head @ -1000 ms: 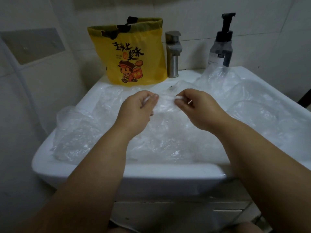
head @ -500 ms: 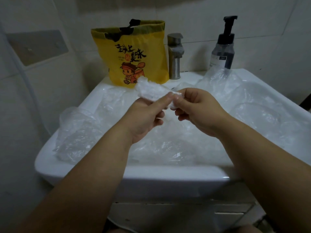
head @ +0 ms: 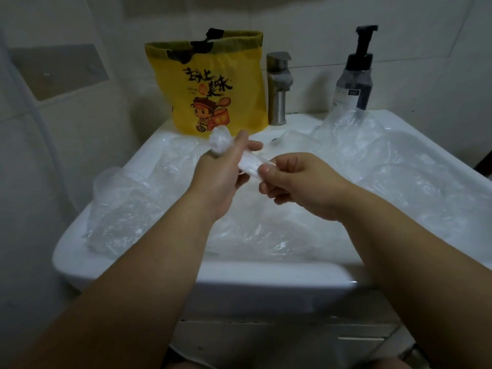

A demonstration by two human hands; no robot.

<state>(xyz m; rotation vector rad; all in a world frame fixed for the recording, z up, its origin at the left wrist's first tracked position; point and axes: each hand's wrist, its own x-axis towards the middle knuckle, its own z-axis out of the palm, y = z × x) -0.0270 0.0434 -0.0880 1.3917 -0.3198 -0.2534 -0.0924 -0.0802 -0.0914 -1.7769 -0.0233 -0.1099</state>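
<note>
Head view: a person stands at a white sink (head: 239,278), with both forearms reaching over its front rim.
Thing in hand: a twisted plastic bag (head: 250,165), clear, drawn into a short strip between the two hands. It is held in the air above the basin, apart from the plastic lying below.
Left hand: the left hand (head: 221,174) grips one end of the strip with its palm turned toward the right. One finger points out straight and the lower fingers curl in. A crumpled knob of the bag stands out above the hand.
Right hand: the right hand (head: 300,182) pinches the other end between thumb and forefinger, with the remaining fingers curled under.
Basin: loose clear plastic bags (head: 127,209) fill it and hang over the left rim.
Back ledge: a yellow bag (head: 213,83) with a cartoon figure and black handles stands upright just left of the faucet (head: 278,86). A pump bottle (head: 354,81) with a dark top stands farther right, with clear plastic lying against its foot.
</note>
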